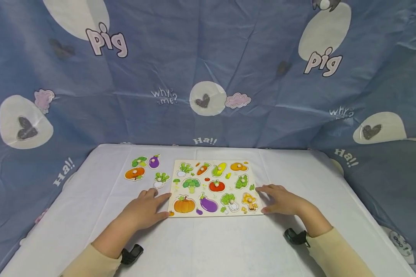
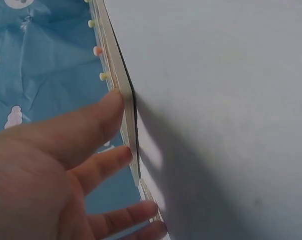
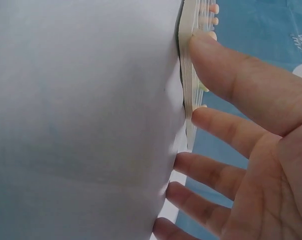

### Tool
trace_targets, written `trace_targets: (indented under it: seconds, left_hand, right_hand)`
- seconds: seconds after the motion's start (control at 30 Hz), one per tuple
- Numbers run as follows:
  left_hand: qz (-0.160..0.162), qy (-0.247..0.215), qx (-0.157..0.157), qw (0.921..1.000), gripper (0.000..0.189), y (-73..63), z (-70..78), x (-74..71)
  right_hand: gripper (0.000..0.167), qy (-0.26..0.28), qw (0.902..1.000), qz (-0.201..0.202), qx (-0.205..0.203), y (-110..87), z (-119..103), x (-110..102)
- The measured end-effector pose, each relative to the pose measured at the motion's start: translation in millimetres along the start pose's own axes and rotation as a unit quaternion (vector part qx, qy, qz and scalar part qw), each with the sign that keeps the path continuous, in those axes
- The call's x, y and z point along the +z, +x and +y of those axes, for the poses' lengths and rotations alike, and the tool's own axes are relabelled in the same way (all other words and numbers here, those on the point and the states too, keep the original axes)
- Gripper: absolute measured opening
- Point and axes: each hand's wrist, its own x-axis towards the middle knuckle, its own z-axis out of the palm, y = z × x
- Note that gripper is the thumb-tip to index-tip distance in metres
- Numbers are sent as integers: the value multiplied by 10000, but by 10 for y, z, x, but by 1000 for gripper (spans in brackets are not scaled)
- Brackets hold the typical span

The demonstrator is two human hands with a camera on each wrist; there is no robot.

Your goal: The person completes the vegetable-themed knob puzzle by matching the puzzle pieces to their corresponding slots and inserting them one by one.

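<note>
A wooden vegetable knob puzzle board (image 1: 213, 194) lies flat on the white table. My left hand (image 1: 143, 209) rests at its left side, with the thumb and index fingertips touching the edge. At the opposite side, my right hand (image 1: 280, 200) touches the edge with its thumb and index finger. Both hands have relaxed, spread fingers. Knobbed pieces such as the tomato (image 1: 217, 186), corn (image 1: 219, 169) and mushroom (image 1: 249, 202) sit in the board. In the wrist views, the board's edge (image 2: 126, 95) meets the thumb and index fingertips of each hand.
Left of the board lie loose knobbed pieces: a broccoli (image 1: 139, 161), an eggplant (image 1: 154, 161), a pumpkin (image 1: 134, 173) and a white radish (image 1: 160, 179). A blue printed cloth (image 1: 208, 127) hangs behind the table (image 1: 225, 250). Black wrist cameras (image 1: 132, 254) are worn on both wrists.
</note>
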Motion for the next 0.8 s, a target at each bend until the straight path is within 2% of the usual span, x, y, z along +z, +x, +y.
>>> trace_targets:
  seconds: [0.17, 0.37, 0.53, 0.8]
  left_hand:
    - [52, -163, 74, 9998, 66, -15, -70, -6]
    - [319, -409, 248, 9983, 60, 18, -170, -46]
    - [636, -447, 319, 9965, 50, 118, -282, -87]
    - [910, -685, 141, 9934, 41, 333, -397, -161]
  right_hand:
    - [76, -4, 10000, -18, -60, -10, -25, -5]
    - [76, -77, 10000, -6, -29, -20, -44, -14]
    - [76, -134, 9999, -1, -26, -9, -41, -16]
    - [77, -131, 9999, -2, -48, 9, -35, -22]
